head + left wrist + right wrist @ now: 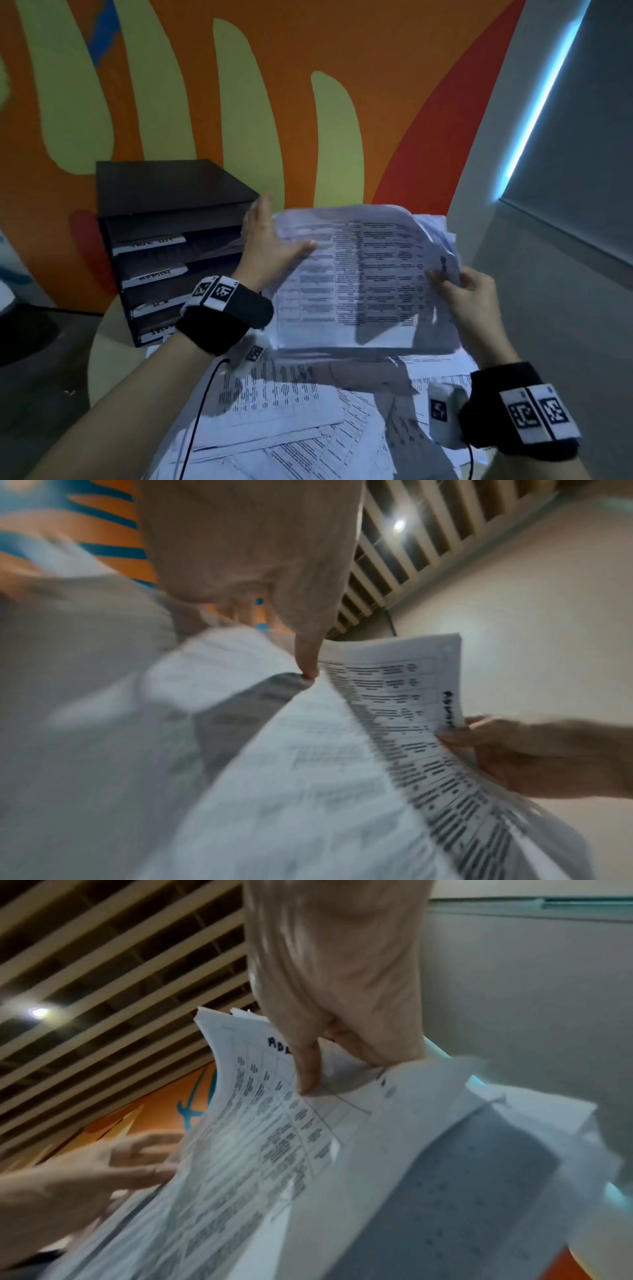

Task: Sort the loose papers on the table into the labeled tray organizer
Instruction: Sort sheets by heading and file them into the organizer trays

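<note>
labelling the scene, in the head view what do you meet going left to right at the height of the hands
tray organizer → left hand → held stack of papers → right hand

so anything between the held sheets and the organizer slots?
Nothing visible. The sheets are held in the air by the left hand and right hand, right of the organizer. Its slot fronts face them with open space between; only the left hand is in that gap.
</note>
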The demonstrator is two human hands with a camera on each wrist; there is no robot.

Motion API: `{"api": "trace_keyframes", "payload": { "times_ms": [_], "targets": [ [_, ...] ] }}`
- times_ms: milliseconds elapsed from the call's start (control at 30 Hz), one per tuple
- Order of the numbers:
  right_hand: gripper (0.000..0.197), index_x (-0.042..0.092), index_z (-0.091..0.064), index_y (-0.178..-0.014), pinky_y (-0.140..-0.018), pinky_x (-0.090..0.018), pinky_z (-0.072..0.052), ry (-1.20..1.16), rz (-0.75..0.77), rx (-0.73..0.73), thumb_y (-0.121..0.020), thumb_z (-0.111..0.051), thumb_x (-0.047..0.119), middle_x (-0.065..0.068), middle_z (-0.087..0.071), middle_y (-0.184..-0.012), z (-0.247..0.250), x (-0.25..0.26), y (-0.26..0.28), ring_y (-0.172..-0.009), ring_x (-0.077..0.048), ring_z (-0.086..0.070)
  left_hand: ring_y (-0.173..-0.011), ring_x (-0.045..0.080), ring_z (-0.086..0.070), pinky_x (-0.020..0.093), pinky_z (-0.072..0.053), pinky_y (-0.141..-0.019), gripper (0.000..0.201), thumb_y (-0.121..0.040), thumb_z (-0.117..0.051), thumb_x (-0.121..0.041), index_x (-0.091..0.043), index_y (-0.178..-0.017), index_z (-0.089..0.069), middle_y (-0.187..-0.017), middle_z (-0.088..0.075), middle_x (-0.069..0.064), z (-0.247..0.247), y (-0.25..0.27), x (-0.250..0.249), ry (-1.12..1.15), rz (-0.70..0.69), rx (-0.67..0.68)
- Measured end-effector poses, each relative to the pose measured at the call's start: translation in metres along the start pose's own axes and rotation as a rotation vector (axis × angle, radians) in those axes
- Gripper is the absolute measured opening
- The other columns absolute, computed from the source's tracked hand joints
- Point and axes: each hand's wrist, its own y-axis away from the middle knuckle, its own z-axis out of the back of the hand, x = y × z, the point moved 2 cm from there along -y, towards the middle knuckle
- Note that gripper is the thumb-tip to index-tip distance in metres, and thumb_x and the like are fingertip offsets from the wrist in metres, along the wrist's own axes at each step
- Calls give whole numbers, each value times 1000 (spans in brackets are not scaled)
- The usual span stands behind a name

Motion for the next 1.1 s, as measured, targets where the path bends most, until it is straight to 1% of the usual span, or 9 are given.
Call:
{"api": "trace_keyframes", "payload": {
  "times_ms": [100, 167, 300, 500, 600, 733, 867, 1000, 1100],
  "targets": [
    [11, -1, -70, -93, -65, -32, -55, -132, -53, -28, -91, -62, 7, -5, -75, -81, -11, -9, 5, -72, -17, -68, -126, 19, -48, 20, -43, -89, 107, -78, -79, -20, -18, -153, -3, -145, -33, 3, 15, 11, 17, 395, 321, 33],
    [14, -2, -69, -101, -63, -25, -55, -184, -60, -15, -92, -60, 4, -1, -76, -83, -23, -11, 7, -75, -14, -70, -105, 15, -62, 21, -52, -79, 74, -85, -70, -4, -6, -146, -29, -127, -52, 3, 19, 14, 24, 527, 343, 97],
    [15, 4, -66, -102, -62, -19, -54, -189, -74, 74, -88, -64, 0, 9, -75, -84, -39, -21, 11, -76, -6, -70, -90, 20, -71, 42, -56, -87, 26, -84, -67, 3, -2, -109, -64, -101, -71, 10, 32, 15, 46, 521, 287, 120],
    [38, 13, -69, -111, -74, -30, -54, -90, -225, 238, -78, -73, -5, -2, -75, -101, -57, -55, 26, -90, -15, -71, -101, 23, -69, 38, -55, -92, 54, -71, -82, -11, -3, -120, -60, -115, -69, 15, 23, 38, 85, 501, 418, 256],
    [28, 18, -72, -105, -80, -36, -56, -24, -251, 270, -84, -70, 0, 4, -76, -98, -65, -60, 29, -93, -15, -71, -92, 16, -72, 28, -57, -85, 40, -81, -67, 7, -12, -116, -59, -102, -73, 3, 17, 49, 85, 554, 443, 286],
    [12, 17, -70, -92, -81, -47, -54, 2, -247, 214, -90, -65, 7, -4, -74, -93, -66, -52, 24, -91, -24, -69, -88, 16, -73, 32, -58, -84, 30, -79, -71, 2, -12, -104, -64, -92, -76, 2, 22, 44, 85, 539, 449, 256],
    [21, 18, -71, -99, -80, -36, -55, -91, -204, 219, -83, -71, 5, 0, -75, -97, -65, -42, 21, -90, -17, -70, -101, 30, -69, 44, -53, -92, 61, -62, -87, -18, -1, -116, -62, -110, -71, 16, 34, 33, 91, 558, 452, 192],
    [31, 19, -71, -103, -85, -38, -54, -58, -242, 359, -79, -74, 0, 0, -75, -102, -71, -48, 26, -96, -17, -71, -95, 27, -70, 42, -54, -91, 38, -74, -79, -5, -2, -109, -66, -104, -72, 17, 38, 39, 101, 491, 459, 230],
    [17, 18, -69, -97, -87, -48, -54, 57, -261, 379, -87, -68, 4, -8, -73, -102, -78, -52, 30, -96, -22, -69, -86, 16, -72, 37, -55, -83, 32, -80, -72, 3, 2, -111, -65, -102, -72, 11, 36, 50, 110, 417, 459, 240]
  ]
}}
